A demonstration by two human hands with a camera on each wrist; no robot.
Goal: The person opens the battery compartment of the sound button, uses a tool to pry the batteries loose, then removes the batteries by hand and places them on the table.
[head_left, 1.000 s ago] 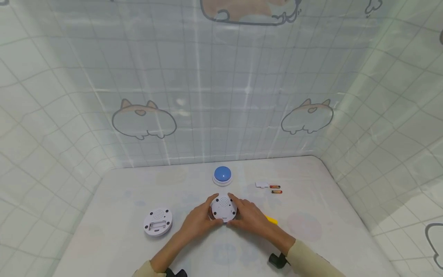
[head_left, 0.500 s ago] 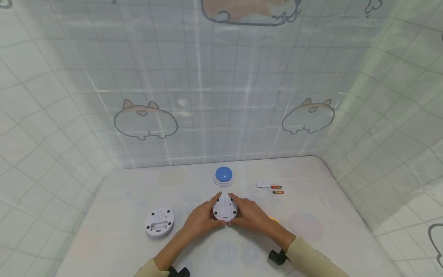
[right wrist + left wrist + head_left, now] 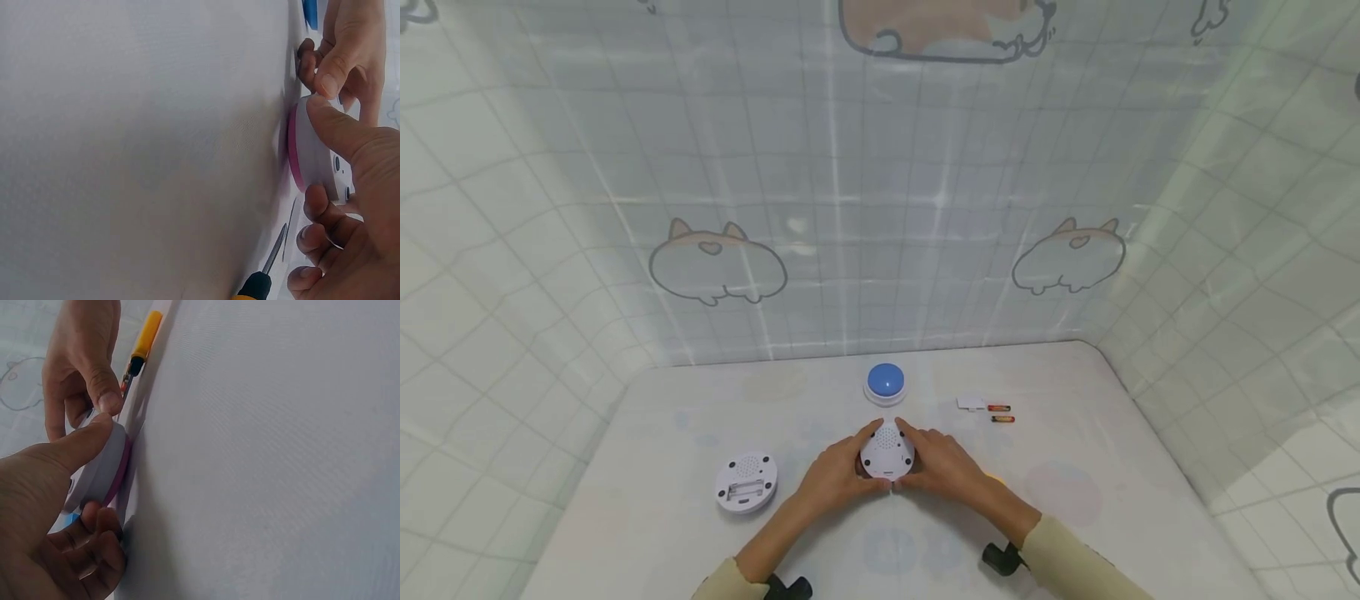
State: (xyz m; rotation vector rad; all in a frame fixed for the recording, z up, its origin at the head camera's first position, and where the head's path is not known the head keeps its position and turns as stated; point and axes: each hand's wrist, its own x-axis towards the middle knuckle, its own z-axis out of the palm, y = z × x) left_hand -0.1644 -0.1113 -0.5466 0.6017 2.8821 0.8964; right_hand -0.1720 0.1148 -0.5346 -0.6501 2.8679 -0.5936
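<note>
Both hands hold a round white push button [image 3: 887,454] upside down, its underside with dark feet and speaker holes facing up. A pink edge shows at its lower side in both wrist views. My left hand [image 3: 831,475] grips its left side and my right hand [image 3: 943,467] its right side. The thumbs [image 3: 94,431] meet at the near rim, and the index fingers reach round to the far side. To the left lies a second white button [image 3: 746,482], upside down with its battery compartment uncovered.
A blue-domed button [image 3: 886,381] stands upright behind the hands. A white battery cover [image 3: 970,403] and two batteries, one nearer the back [image 3: 999,408] and one in front [image 3: 1003,419], lie at right. A yellow-handled screwdriver [image 3: 147,334] lies beside the right hand.
Both hands keep their grip on the push button, almost still. Less of the screwdriver's yellow handle shows past the right wrist.
</note>
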